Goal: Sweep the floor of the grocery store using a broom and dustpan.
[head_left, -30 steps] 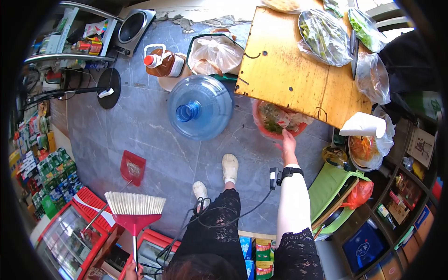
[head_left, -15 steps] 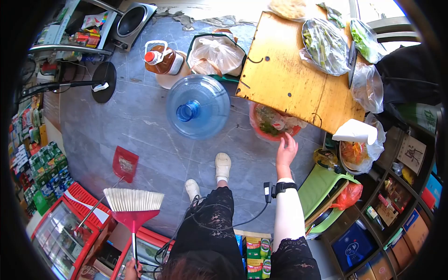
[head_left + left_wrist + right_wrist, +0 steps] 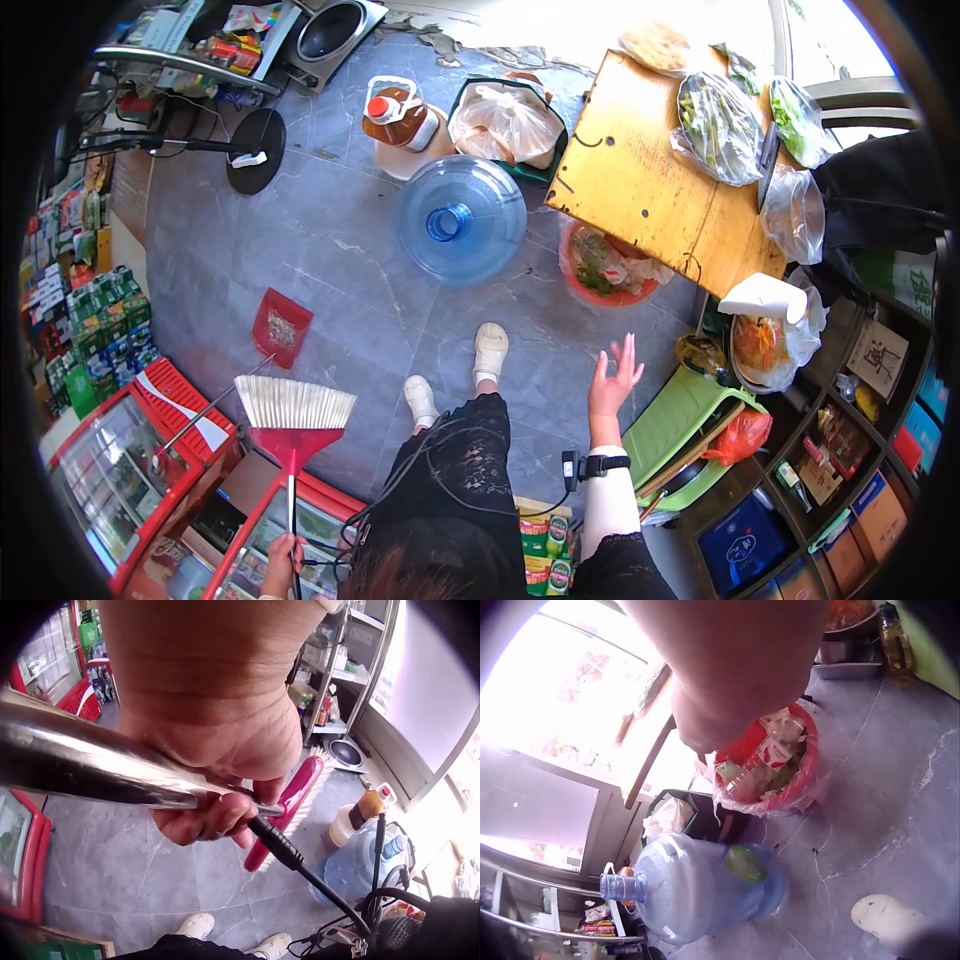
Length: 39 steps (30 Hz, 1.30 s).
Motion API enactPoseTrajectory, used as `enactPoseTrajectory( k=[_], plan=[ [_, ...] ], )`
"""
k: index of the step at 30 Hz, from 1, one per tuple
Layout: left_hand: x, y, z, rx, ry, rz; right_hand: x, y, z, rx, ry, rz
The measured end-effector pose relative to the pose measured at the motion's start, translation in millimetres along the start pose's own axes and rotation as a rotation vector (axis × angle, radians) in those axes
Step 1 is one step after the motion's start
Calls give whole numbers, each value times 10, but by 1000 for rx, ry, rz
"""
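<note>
In the head view my left hand (image 3: 280, 565) grips the metal handle of a broom (image 3: 296, 440), whose red head and pale bristles point away from me. The left wrist view shows fingers curled round the shiny broom handle (image 3: 90, 769). My right hand (image 3: 612, 388) is raised with its fingers spread and nothing in them. Beyond it, by the wooden table's near edge, a red trash bin (image 3: 808, 754) with a clear liner holds a plastic bottle, green leaves and wrappers. A red dustpan (image 3: 283, 325) with debris in it lies left of my feet.
A large blue water jug (image 3: 470, 245) stands ahead on the grey tile floor. Behind it are a jug of brown liquid (image 3: 400, 120) and a bagged box (image 3: 510, 125). The wooden table (image 3: 640, 200) bears covered dishes. A green chair (image 3: 675, 425) is at right, red-framed coolers at left.
My right hand has drawn back from the trash bin toward me, its fingers spreading. The left hand keeps its grip on the broom, and the head view has shifted slightly.
</note>
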State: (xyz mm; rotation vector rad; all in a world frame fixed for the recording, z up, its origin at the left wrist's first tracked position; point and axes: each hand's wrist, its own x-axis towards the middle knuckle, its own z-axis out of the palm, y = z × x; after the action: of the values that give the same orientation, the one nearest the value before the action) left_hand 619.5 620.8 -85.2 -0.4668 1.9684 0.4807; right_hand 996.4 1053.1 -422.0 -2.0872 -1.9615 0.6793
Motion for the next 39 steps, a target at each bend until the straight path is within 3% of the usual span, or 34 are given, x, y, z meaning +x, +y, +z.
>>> enactPoseTrajectory(
  k=[2,3,6,14,17,22,24,27,28,36,39],
  plan=[
    [-95,-10,-45,-22,2,23,-202,69,-65,129,30,-114],
    [-47,-66,-122,-36,-37,29,-235,-72,-195,48,133,-220],
    [22,-185,-251,-35,-124,54,-332,-511,-591,92,181,-142],
    [375,-732,-567,-24,-226,108,-657,-866,-1276,101,340,-247],
    [498,-966,-727,-50,-283,116,-776,-916,-1285,457,166,-180],
    [564,-1293,-965,-92,-321,97,-648,-819,-1203,543,172,-192],
    [602,-1397,-985,-52,-322,98,-477,-720,-1121,533,19,-136],
    [635,-1462,-930,-55,-322,91,-257,-653,-992,506,-2,-114],
    [636,-1450,-896,-48,-315,77,-264,-803,-1027,480,86,-143],
    [671,-1151,-530,-92,-317,9,227,-734,-723,344,185,-343],
    [712,-1029,-409,-95,-323,-7,339,-493,-542,93,-159,-142]
  ],
)
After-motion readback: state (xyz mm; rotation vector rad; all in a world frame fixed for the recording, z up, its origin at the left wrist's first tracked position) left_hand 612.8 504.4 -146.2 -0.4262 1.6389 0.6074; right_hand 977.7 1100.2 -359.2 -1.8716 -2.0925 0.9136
